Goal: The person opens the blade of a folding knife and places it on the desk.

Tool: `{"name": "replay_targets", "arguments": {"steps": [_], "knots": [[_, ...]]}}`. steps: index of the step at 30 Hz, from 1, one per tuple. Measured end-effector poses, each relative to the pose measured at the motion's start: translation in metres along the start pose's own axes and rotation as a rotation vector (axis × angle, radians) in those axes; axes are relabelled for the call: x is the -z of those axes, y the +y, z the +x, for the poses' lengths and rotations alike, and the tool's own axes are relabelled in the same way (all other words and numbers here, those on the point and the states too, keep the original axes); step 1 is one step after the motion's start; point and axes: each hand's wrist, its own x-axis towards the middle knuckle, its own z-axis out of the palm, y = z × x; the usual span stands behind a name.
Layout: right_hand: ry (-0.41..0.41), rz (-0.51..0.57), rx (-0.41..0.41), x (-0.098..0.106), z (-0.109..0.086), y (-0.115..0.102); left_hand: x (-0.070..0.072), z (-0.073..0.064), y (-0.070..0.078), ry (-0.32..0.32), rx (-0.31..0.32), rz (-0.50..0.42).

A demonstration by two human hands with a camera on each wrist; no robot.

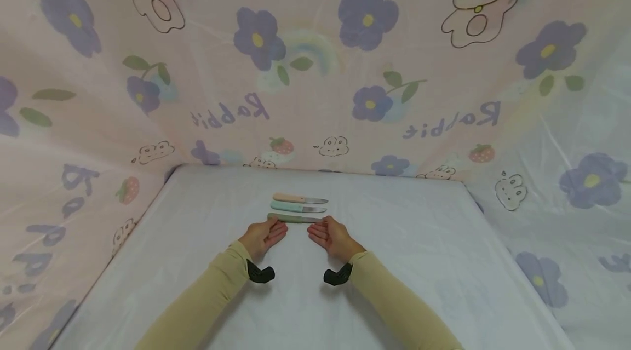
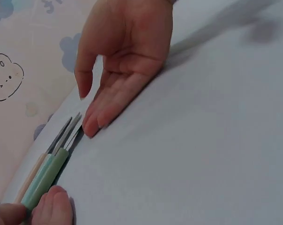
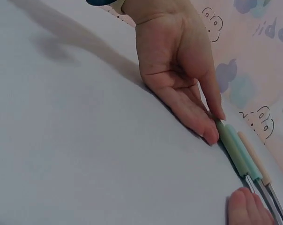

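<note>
Three small knives lie side by side on the white table, handles to the left and blades to the right. The farthest has a peach handle [image 1: 288, 198], the middle one a mint handle [image 1: 287, 207], the nearest a green handle [image 1: 291, 219]. My left hand [image 1: 260, 237] pinches the end of the green handle between thumb and fingers, palm turned up. By the tip of the same knife's blade [image 1: 310, 220] is my right hand [image 1: 336, 237]. Its thumb [image 2: 85, 84] stands apart from its straight fingers, which rest low beside the blade tip.
A white cloth covers the table [image 1: 419, 262]. Behind it and along both sides hangs a pink curtain [image 1: 305, 87] printed with flowers and rabbits. Black straps [image 1: 260, 272] show at the wrists, below yellow-green sleeves [image 1: 207, 290].
</note>
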Motion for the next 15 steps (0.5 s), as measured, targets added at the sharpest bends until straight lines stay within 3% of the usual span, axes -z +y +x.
{"name": "replay_targets", "arguments": {"steps": [4, 8, 11, 15], "knots": [[-0.065, 0.041, -0.007, 0.007, 0.002, -0.001, 0.0, -0.001, 0.001, -0.017, -0.022, 0.099], [-0.116, 0.085, -0.021, 0.016, 0.001, -0.004, -0.001, -0.001, -0.003, -0.087, -0.049, 0.122], [-0.162, 0.058, -0.018, 0.021, -0.006, -0.009, 0.002, -0.002, -0.003, -0.146, -0.088, 0.137], [-0.251, -0.075, 0.04, 0.027, -0.022, -0.023, 0.011, -0.009, 0.004, -0.171, -0.212, 0.203]]}}
